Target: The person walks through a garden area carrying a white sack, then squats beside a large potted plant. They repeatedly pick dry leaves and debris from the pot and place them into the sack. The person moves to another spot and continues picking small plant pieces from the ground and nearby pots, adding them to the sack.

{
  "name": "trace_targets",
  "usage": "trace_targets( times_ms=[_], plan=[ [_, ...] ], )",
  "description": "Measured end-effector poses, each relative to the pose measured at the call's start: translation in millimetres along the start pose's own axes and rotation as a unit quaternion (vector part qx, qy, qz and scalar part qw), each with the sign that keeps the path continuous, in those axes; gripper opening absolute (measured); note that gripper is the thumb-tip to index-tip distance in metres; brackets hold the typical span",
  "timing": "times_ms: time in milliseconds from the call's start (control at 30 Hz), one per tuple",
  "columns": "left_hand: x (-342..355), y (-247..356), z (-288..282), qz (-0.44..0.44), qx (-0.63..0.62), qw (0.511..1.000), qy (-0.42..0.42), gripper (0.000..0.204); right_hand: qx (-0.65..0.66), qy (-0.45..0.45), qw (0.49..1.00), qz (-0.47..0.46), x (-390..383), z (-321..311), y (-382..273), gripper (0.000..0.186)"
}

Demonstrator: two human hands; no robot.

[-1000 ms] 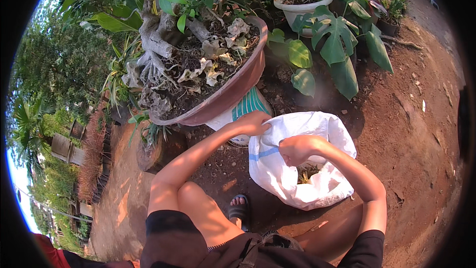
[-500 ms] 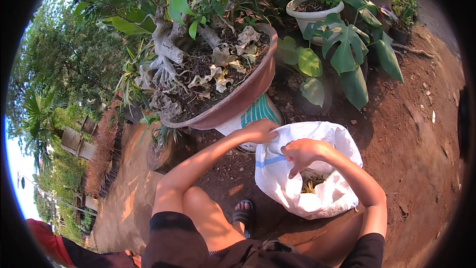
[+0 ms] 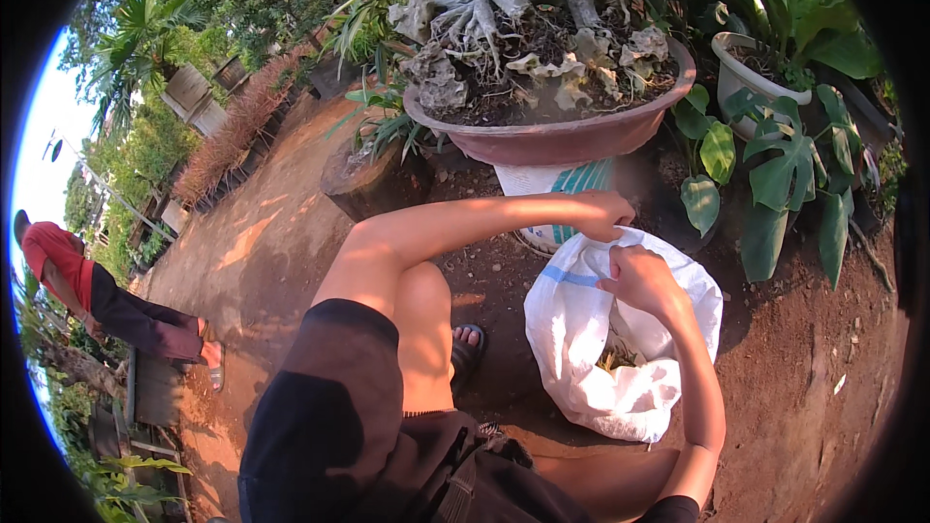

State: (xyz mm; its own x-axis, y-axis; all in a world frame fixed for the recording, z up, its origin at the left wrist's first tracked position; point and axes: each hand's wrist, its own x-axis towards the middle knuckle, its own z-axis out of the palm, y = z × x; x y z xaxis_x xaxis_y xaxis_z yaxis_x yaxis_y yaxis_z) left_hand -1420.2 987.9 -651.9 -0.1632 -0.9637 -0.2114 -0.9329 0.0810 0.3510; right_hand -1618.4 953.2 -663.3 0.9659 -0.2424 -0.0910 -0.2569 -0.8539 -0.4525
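Note:
A white woven sack point(image 3: 572, 329) with a blue stripe stands on the soil in front of me, its mouth gaping upward. Dry plant bits point(image 3: 616, 358) show inside it. My left hand point(image 3: 603, 214) is closed at the sack's far rim, fingers pinching the edge. Close beside it, my right hand point(image 3: 644, 281) is over the mouth with its fingers curled near the same rim. What those right fingers hold, if anything, is hidden.
Beyond the sack, a wide reddish pot point(image 3: 572, 140) with a gnarled tree rests on a white-and-green support point(image 3: 557, 179). Monstera leaves point(image 3: 790, 169) and a white pot point(image 3: 741, 63) are at right. A tree stump point(image 3: 373, 184) sits left; a person in red point(image 3: 63, 252) bends farther left.
My view has swung left, so the sack and pots appear farther right and the person in red shows more fully. Both hands stay at the sack; my right fingers are nearer the rim.

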Motion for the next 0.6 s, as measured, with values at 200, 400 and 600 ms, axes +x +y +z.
trace_targets(
  times_ms=[200,400,600],
  plan=[
    [-12.1,6.3,-10.1,0.015,-0.001,0.999,0.05,0.023,-0.055,0.067,0.996,0.019,5.7,14.5,9.2,0.045],
    [-28.1,24.8,-28.8,0.048,-0.04,0.994,0.089,0.018,-0.085,0.037,0.995,0.04,19.1,23.6,12.4,0.046],
    [-60.8,73.6,-76.2,0.083,-0.117,0.981,0.131,0.017,-0.151,0.006,0.986,0.07,31.8,34.1,14.7,0.024]
  ],
)
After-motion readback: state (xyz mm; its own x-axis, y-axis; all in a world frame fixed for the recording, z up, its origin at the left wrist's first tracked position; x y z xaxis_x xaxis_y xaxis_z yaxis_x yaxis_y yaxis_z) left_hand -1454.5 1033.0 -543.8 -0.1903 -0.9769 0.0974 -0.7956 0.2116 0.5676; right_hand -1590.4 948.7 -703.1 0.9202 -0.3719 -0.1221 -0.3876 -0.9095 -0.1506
